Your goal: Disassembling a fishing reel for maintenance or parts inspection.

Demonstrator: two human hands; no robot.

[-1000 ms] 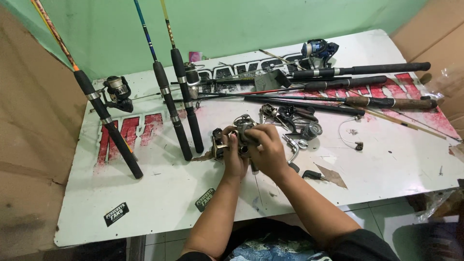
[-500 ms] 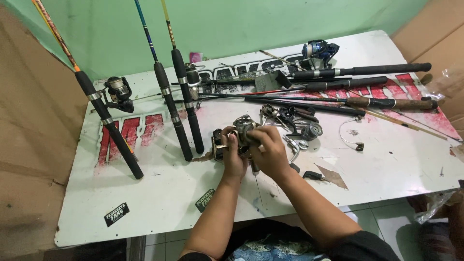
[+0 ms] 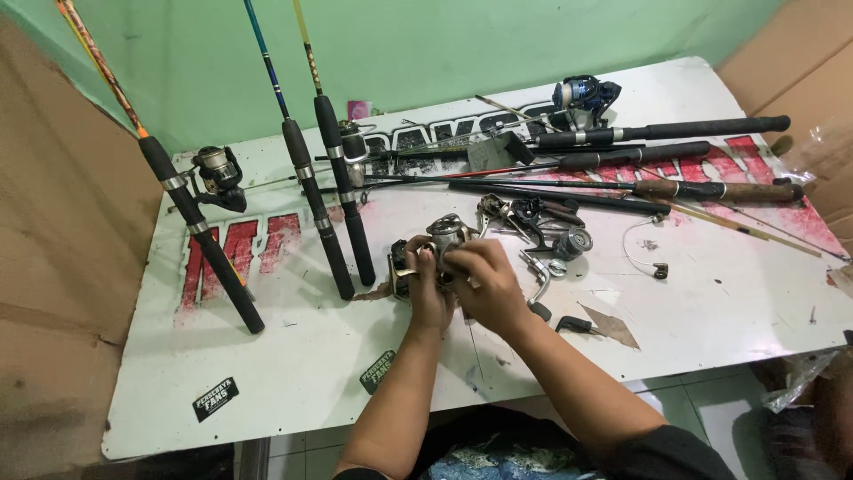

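Observation:
Both of my hands meet over the middle of a white table point(image 3: 293, 364), holding a metal fishing reel point(image 3: 435, 242) between them. My left hand point(image 3: 428, 289) grips the reel's left side, fingers curled around its dark body. My right hand point(image 3: 482, 283) covers the reel's right side, fingertips pressed on its top. Part of the reel is hidden under my fingers.
Three upright rods with black grips point(image 3: 330, 209) lean against the green wall at left, one carrying a reel point(image 3: 216, 172). Several rods point(image 3: 657, 133) lie across the back. Loose reel parts point(image 3: 546, 233) and a blue reel point(image 3: 582, 93) lie right of my hands. Cardboard flanks both sides.
My hands have shifted only slightly on the reel; nothing else on the table has moved.

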